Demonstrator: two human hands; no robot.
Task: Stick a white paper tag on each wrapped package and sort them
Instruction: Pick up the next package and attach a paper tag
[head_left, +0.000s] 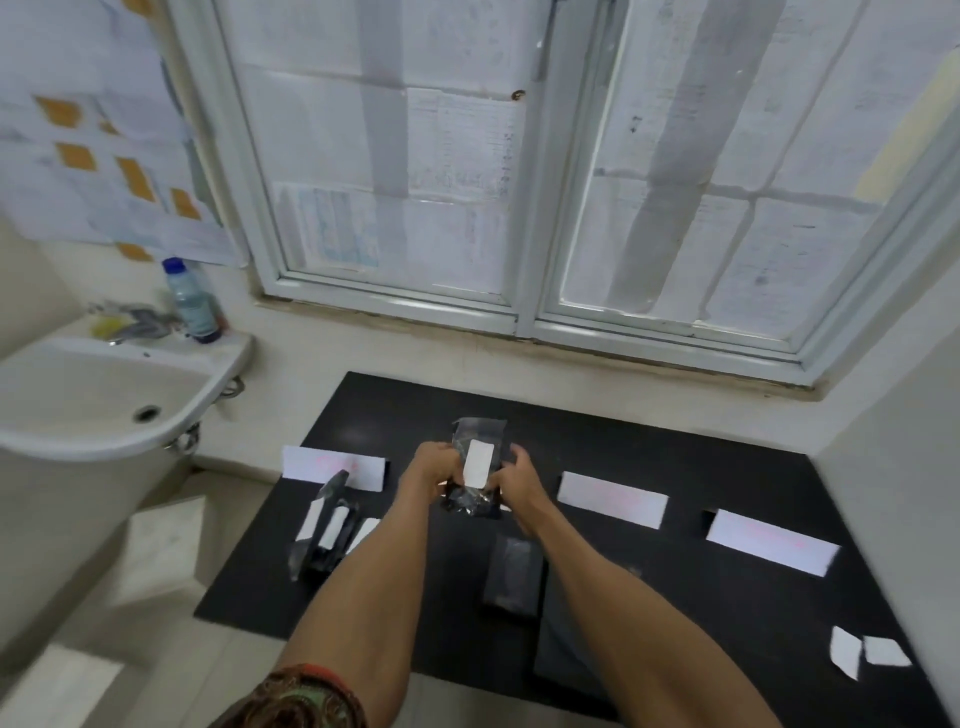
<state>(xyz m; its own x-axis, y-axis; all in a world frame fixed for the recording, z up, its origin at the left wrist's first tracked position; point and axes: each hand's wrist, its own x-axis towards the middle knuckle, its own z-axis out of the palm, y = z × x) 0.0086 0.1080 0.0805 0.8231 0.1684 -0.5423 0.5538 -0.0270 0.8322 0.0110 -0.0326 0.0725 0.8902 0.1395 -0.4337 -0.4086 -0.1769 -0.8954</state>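
Left hand (435, 467) and right hand (519, 480) grasping a black wrapped package (475, 470) from either side, raised above mid black desk (727, 597), white paper tag (478, 464) on its front, tagged packages (327, 530) at left.

A white-framed window (524, 171) fills the upper centre and right of the frame, its panes covered with paper sheets. More papers (93, 130) hang on the wall at upper left. A white basin (104, 400) sits at left, a plastic bottle (192, 301) on its rim. The black surface (649, 467) occupies the lower centre.
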